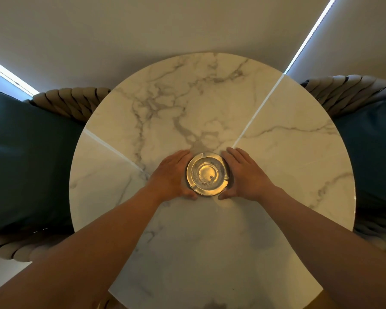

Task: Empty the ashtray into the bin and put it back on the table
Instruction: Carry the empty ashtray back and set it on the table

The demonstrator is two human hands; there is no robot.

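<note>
Both forearms bare, no sleeves or jewellery.

head: worn, above | faces steeply down | table (276, 175) near, wide-angle

dim, warm | glare streaks on table (276, 134) | edges distorted

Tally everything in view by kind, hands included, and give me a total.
Round marble table: 1
Glass ashtray: 1
Hands, left hand and right hand, cupped on either side of the ashtray: 2
Woven rope chairs: 2
Teal cushions: 2
Total: 8
</note>
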